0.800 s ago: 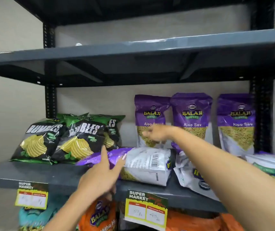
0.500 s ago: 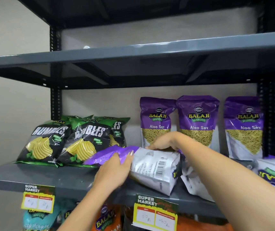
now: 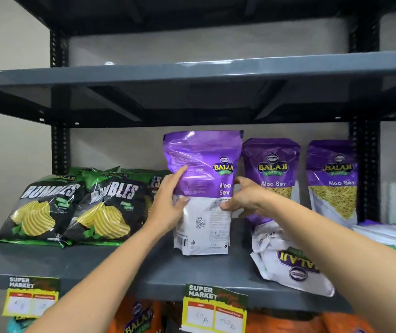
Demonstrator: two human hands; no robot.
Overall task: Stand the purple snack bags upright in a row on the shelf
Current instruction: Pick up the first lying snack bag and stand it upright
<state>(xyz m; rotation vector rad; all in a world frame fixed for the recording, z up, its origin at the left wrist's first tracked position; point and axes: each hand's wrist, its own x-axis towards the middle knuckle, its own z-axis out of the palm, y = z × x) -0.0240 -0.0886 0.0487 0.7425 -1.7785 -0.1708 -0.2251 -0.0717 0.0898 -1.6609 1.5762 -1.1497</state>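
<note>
Evidently to keep it from toppling, the left hand (image 3: 168, 207) and right hand (image 3: 245, 198) clasp the purple snack bag (image 3: 204, 188) by its two sides, forearms reaching up and forward, steadying it upright on the shelf (image 3: 110, 263) beside two standing purple bags (image 3: 271, 174).

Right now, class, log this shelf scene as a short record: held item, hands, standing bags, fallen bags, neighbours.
held item: purple Aloo Sev bag, upright, back facing the camera
left hand: grips its left edge
right hand: grips its right edge
standing Aloo Sev bags: two to the right
fallen bag: lies flat at the shelf front
neighbours: green Rumbles chip bags, left
</note>
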